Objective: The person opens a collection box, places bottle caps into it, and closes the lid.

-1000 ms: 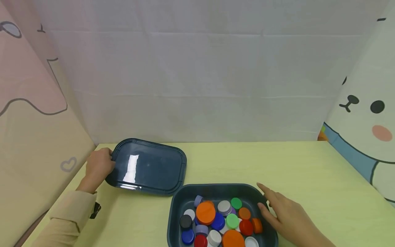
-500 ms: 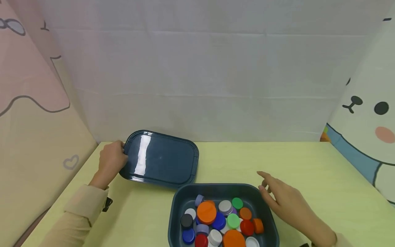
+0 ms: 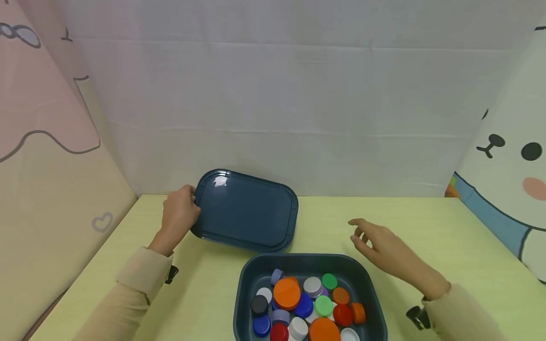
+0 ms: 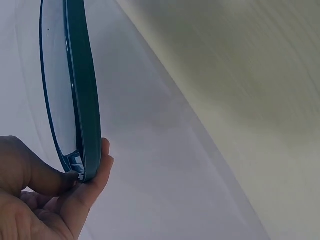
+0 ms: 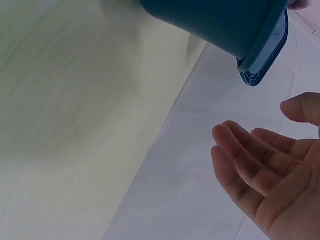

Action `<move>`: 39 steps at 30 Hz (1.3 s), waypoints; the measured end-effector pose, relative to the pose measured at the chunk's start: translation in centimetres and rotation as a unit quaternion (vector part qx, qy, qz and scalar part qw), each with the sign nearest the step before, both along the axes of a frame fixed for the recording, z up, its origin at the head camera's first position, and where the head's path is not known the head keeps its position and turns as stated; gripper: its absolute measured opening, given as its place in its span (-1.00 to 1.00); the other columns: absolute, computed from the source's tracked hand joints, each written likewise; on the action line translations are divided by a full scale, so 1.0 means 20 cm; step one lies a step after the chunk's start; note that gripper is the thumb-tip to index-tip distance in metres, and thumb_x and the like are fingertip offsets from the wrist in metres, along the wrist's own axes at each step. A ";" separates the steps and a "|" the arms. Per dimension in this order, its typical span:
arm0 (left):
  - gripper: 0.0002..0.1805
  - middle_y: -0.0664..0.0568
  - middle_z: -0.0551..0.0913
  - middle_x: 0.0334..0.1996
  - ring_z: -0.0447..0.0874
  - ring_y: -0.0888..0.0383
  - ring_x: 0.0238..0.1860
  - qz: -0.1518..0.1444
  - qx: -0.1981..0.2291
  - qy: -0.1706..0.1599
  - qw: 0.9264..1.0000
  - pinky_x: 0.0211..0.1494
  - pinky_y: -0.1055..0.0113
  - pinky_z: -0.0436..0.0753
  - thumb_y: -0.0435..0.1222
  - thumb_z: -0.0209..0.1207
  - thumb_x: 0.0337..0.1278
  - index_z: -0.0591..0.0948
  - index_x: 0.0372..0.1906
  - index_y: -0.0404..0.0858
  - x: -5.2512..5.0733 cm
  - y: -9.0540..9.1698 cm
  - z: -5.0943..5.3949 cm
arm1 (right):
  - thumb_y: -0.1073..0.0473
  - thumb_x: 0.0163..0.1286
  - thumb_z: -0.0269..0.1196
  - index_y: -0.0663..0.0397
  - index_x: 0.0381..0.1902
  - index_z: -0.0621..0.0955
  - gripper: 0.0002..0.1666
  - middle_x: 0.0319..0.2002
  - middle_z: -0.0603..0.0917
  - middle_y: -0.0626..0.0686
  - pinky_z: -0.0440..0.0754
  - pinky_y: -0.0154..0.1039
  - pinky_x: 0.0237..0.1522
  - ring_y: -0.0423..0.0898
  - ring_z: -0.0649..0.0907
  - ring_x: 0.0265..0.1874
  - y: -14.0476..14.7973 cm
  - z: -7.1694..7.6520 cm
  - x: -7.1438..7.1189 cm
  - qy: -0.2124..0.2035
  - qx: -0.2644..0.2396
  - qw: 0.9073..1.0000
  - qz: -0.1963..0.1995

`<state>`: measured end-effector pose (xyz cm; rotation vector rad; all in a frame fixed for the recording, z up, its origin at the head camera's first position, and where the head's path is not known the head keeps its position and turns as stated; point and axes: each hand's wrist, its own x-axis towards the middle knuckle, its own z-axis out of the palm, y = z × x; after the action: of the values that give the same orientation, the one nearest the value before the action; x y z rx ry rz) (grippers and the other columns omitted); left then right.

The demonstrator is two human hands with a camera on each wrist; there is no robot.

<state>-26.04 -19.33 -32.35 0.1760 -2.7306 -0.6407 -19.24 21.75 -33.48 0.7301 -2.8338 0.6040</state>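
A dark blue rectangular lid (image 3: pixel 245 210) with rounded corners is held up off the table, tilted, behind the box. My left hand (image 3: pixel 179 210) pinches its left end; the left wrist view shows thumb and fingers (image 4: pixel 95 182) on either side of the rim. At the bottom of the head view stands the dark box (image 3: pixel 244 293), full of bottle caps in orange, blue, red, green, white, lilac and black. To the right of the lid, above the table, my right hand (image 3: pixel 384 246) holds nothing, its fingers loosely bent and apart from the box.
The pale yellow table (image 3: pixel 426 227) reaches back to a white cloth (image 3: pixel 273 104). Printed cloths stand at the left (image 3: pixel 55 189) and right (image 3: pixel 507 189). In the right wrist view the box's outer wall (image 5: pixel 215 20) rises close to the right hand.
The left hand has carried the lid to the right and upward in the head view. The right hand has moved away from the box's right rim, further back. The caps have stayed in place.
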 end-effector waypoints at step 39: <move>-0.71 -0.21 0.63 -0.21 0.65 -0.02 -0.33 -0.181 0.117 0.125 0.968 -0.33 0.21 0.60 -0.52 0.00 0.16 0.47 0.00 -0.39 0.07 0.43 -0.01 | 0.49 0.32 -0.04 0.46 0.11 0.31 -0.62 -0.15 0.57 0.45 0.62 -0.42 -0.33 -0.43 0.61 -0.35 0.06 0.07 -0.21 -0.048 -0.274 0.960 0.022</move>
<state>-24.55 -10.70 -32.63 -0.3374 -2.4532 -1.0096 -23.41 22.90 -32.11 0.6669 -2.5291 1.3864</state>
